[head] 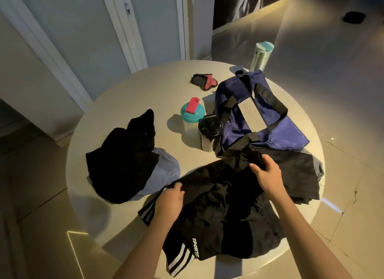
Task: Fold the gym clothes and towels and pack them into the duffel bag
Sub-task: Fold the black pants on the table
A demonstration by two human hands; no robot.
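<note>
Black sports shorts [214, 216] with white stripes and a "SPORTS" print lie crumpled at the near edge of the round table [124, 95]. My left hand [170, 199] grips their left edge near the waistband. My right hand [268, 172] pinches a bunched fold at their far side. Under the shorts on the right lies a flat black garment [295, 170]. A navy duffel bag [255, 116] with black straps stands open behind them. To the left, a black garment [124, 154] is heaped on a lavender towel [166, 166].
A teal-lidded shaker [192, 118] and a black-lidded cup [208, 133] stand just left of the bag. Pink and black gloves [204, 81] lie further back. A tall pale bottle [260, 56] stands behind the bag. The table's rim runs close to my arms.
</note>
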